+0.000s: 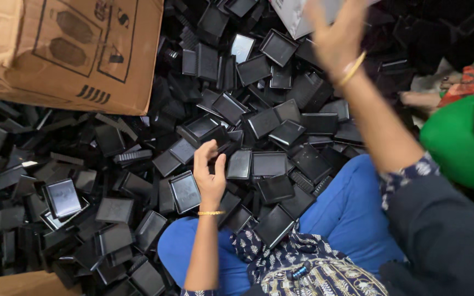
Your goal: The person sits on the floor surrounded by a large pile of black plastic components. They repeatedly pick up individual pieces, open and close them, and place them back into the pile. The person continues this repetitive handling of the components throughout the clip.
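1. A person sits on the floor (pixel 6 118), blue-clad knees drawn up, with a deep heap of small black plastic trays (pixel 259 126) spread in front and to both sides.
2. The left hand (pixel 209 172) sits low at the near edge of the heap, fingers curled narrow around a small black piece; what it grips is partly hidden.
3. The right hand (pixel 336 33) is raised over the far edge of the heap, fingers spread wide, with a pale sheet behind it; whether it holds that sheet cannot be told.
4. The trays look light, stiff and smooth, likely slippery; a raised rim gives the best hold.
5. A cardboard box (pixel 67 49) lies at the heap's far left corner.
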